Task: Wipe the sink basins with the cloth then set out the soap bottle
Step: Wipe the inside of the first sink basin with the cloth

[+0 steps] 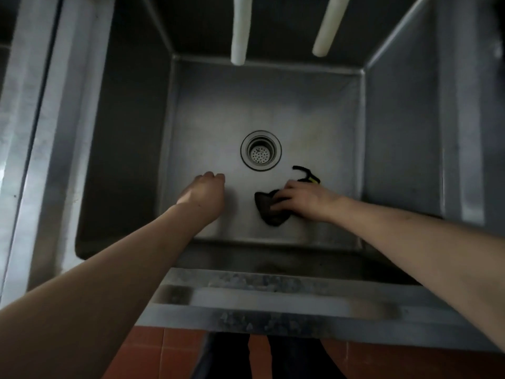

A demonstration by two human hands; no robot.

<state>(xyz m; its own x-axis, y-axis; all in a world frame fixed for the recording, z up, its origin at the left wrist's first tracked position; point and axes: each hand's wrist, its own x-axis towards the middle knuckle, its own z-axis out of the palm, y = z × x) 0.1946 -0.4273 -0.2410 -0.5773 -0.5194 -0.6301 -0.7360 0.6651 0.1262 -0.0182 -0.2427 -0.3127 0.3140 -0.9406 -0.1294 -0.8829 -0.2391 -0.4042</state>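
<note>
I look straight down into a deep steel sink basin (273, 105) with a round drain strainer (261, 150) in the middle of its floor. A dark cloth (269, 210) with a black and yellow edge lies on the basin floor, right of and nearer than the drain. My right hand (306, 199) presses on the cloth, its fingers curled over the top of it. My left hand (206, 190) hovers low over the floor left of the drain, fingers curled in, holding nothing. No soap bottle is in view.
Two white faucet spouts (240, 31) (329, 26) hang over the back of the basin. Steel walls rise on the left (131, 132) and right (401, 132). The front rim (273, 299) is below my arms, with red floor tiles (153, 351) under it.
</note>
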